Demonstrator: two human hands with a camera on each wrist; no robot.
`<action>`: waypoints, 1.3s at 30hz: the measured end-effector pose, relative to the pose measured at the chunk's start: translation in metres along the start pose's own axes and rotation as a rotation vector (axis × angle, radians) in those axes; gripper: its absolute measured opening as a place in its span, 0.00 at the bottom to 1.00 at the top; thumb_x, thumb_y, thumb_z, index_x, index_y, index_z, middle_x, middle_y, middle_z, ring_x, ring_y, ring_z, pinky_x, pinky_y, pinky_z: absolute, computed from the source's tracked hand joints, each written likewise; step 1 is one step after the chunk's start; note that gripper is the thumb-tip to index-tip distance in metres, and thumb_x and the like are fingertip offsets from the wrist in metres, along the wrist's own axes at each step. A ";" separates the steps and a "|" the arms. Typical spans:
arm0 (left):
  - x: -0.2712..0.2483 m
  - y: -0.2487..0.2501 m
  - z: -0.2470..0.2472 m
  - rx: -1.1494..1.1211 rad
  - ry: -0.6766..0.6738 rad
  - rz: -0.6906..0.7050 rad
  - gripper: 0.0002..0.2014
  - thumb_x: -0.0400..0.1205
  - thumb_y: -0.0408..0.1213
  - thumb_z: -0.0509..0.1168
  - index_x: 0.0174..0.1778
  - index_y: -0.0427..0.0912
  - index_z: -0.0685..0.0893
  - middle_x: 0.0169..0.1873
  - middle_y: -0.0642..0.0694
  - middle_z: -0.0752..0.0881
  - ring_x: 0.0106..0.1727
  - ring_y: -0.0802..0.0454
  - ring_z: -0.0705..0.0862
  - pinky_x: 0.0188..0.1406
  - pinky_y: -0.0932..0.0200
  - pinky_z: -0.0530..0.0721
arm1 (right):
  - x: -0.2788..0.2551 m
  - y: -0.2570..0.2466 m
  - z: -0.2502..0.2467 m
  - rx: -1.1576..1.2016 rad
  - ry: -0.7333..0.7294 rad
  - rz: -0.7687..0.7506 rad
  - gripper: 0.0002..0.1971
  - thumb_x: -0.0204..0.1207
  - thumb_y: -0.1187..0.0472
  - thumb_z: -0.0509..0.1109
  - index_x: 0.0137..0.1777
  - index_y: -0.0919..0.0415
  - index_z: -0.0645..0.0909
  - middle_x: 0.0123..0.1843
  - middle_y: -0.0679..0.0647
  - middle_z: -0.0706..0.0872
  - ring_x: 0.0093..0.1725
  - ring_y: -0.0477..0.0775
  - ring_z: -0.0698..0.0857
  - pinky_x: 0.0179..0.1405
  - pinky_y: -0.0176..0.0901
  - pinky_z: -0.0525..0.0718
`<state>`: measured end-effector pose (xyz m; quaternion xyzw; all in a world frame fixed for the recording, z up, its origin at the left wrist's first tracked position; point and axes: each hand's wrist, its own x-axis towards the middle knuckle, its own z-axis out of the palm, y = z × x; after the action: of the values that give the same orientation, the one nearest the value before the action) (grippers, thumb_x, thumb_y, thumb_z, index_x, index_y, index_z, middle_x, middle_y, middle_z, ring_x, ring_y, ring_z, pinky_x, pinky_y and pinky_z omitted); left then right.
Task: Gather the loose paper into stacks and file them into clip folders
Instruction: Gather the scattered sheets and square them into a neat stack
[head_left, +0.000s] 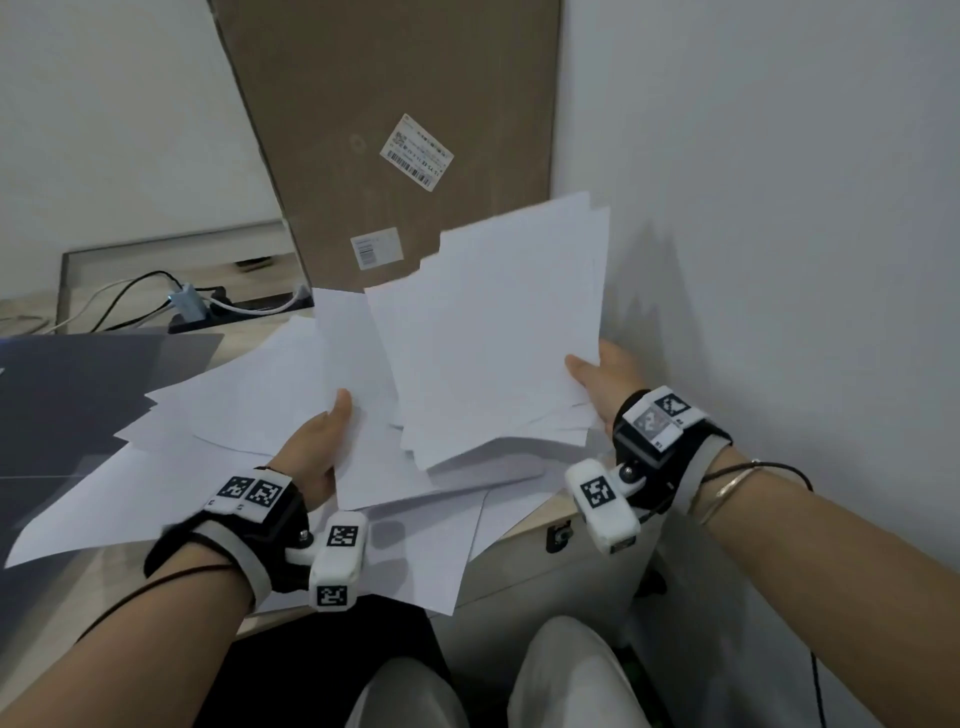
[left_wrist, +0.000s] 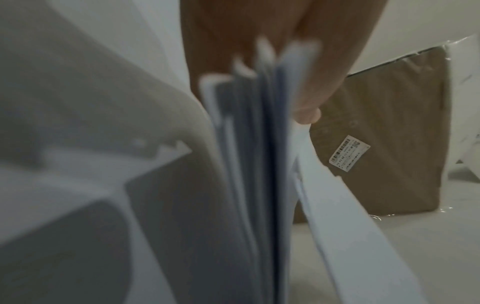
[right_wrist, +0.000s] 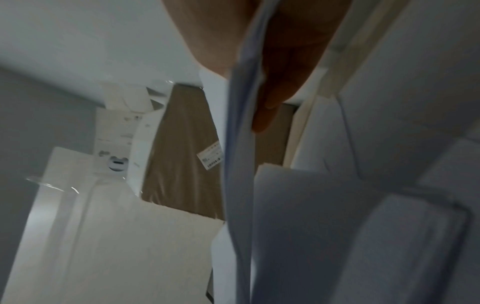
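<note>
White sheets (head_left: 498, 332) gripped by both hands, edges uneven, near wall (head_left: 779, 208).

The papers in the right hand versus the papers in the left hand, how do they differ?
The right-hand bundle is raised and tilted up toward the cardboard box; the left-hand sheets sit lower, over the desk pile. The right-hand bundle shows many fanned, uneven edges; the left-hand sheets show fewer. Both are blank white, pinched by a thumb on top.
</note>
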<state>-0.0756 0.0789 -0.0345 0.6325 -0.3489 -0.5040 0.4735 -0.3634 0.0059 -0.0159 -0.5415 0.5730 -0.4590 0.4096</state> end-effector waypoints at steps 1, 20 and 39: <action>-0.001 0.000 0.001 -0.011 -0.040 -0.002 0.22 0.86 0.56 0.50 0.52 0.45 0.82 0.43 0.49 0.91 0.40 0.56 0.91 0.37 0.61 0.85 | -0.002 0.005 0.006 -0.019 -0.035 0.007 0.15 0.81 0.63 0.63 0.65 0.63 0.80 0.62 0.56 0.85 0.62 0.58 0.83 0.68 0.52 0.78; -0.011 0.032 -0.014 -0.039 -0.176 0.232 0.13 0.82 0.29 0.64 0.62 0.38 0.82 0.56 0.42 0.90 0.52 0.48 0.90 0.48 0.56 0.87 | 0.026 -0.034 0.014 0.473 -0.395 0.139 0.28 0.63 0.72 0.75 0.66 0.69 0.78 0.52 0.61 0.89 0.50 0.61 0.89 0.53 0.57 0.87; 0.008 0.118 0.007 -0.108 -0.170 0.475 0.22 0.77 0.30 0.71 0.68 0.37 0.81 0.61 0.41 0.88 0.59 0.45 0.88 0.55 0.52 0.88 | 0.038 -0.075 0.030 0.428 -0.277 -0.135 0.33 0.63 0.69 0.81 0.69 0.67 0.75 0.60 0.62 0.87 0.55 0.59 0.88 0.47 0.46 0.89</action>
<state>-0.0765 0.0327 0.0752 0.4620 -0.4987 -0.4480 0.5806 -0.3187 -0.0338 0.0507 -0.5372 0.3638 -0.5175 0.5579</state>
